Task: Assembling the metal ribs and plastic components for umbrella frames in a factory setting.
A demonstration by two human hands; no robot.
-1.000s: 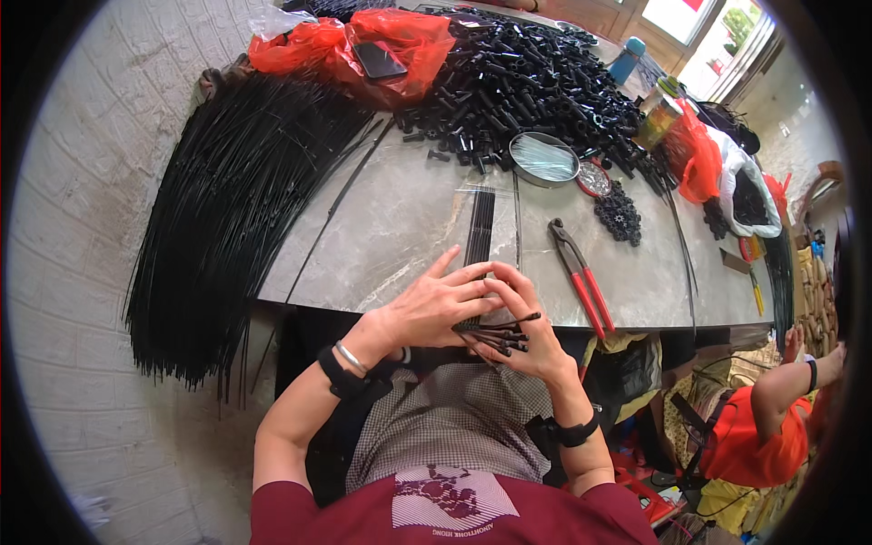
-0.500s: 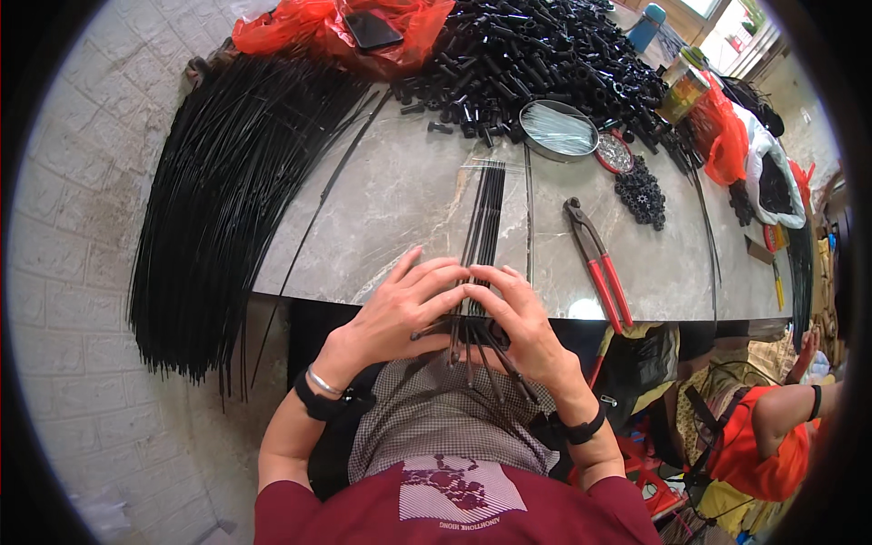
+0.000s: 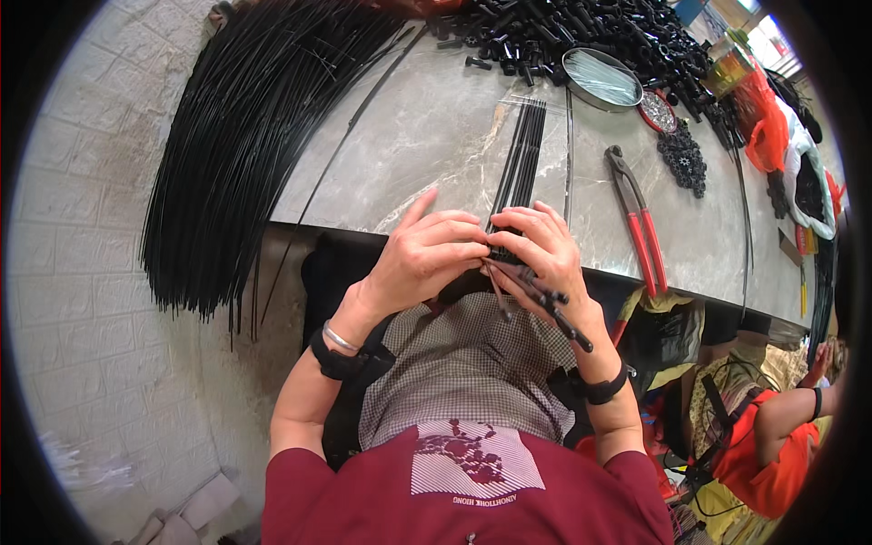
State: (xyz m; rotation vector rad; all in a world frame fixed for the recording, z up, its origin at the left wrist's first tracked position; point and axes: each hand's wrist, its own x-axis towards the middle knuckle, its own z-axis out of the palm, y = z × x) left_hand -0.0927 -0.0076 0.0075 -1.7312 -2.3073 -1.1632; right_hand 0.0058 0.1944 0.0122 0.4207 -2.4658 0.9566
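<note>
A row of thin black rods (image 3: 520, 150) lies side by side on the grey stone-look table, with thin pale wires crossing its far end. Their near ends hang past the table edge, bunched and slanting to the right over my lap. My left hand (image 3: 434, 252) is closed, its thumb and fingertips pinching at the left side of the rods by the edge. Opposite it, my right hand (image 3: 545, 250) curls over the rods, with several dark tips (image 3: 570, 331) sticking out below its palm. The fingers hide exactly where the rods are gripped.
A big sheaf of black rods (image 3: 245, 154) overhangs the table's left. To the right lie red-handled pincers (image 3: 639, 222). Farther back are a round tin of clear sticks (image 3: 601, 80), small black rings (image 3: 681, 159) and heaped black plastic parts (image 3: 536, 41). Another person (image 3: 772, 445) sits at the right.
The view has shifted, so the table sits higher and farther right. My fingertips have parted slightly, and the rods' near ends, earlier fanned downward, are now gathered toward my right hand.
</note>
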